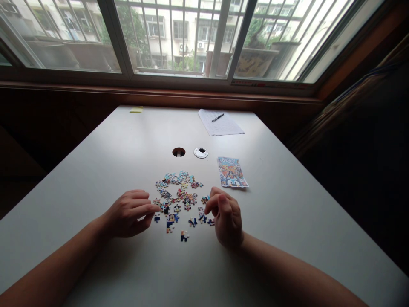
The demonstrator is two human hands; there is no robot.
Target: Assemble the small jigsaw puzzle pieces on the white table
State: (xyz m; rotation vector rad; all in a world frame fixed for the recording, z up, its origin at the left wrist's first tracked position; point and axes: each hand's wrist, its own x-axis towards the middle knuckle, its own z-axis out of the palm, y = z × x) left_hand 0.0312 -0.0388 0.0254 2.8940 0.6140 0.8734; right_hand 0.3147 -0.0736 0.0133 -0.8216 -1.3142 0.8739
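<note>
Head cam's got both hands over the desk. Left hand [129, 214] is loosely bent, fingertips right at the left edge of a spread of jigsaw pieces [188, 198]; can't tell if it's gripping one. Right hand [227, 217] is curled up narrow at the opposite edge, and again I can't tell if there's a piece in it. The pieces lie between the hands and beyond, some joined into small chunks.

Just past the right hand is a colorful picture sheet [232, 172], flat on the white tabletop [128, 145]. Further out there's a round hole [178, 152] with a silvery ring [201, 156] beside it, then printed paper [220, 128] with a pen [217, 117] on top, plus a yellow note [136, 109] near the far left corner.

Beyond that: wooden sill [159, 93], sliding window [128, 64], bars, planters [255, 62], pale building [191, 25] outside. Room's pretty dim on both sides.
</note>
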